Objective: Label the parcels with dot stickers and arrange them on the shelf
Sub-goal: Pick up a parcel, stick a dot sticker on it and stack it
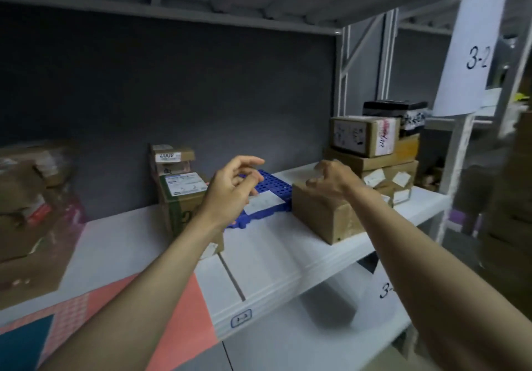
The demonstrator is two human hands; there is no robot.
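head view: a brown cardboard parcel (322, 215) sits on the white shelf (259, 255), just right of a blue perforated tray (264, 195). the right hand (331, 180) hovers over the parcel's top, fingers loosely curled, holding nothing. the left hand (230, 189) hangs before the tray, fingers relaxed. stacked boxes (374, 151) stand behind the parcel.
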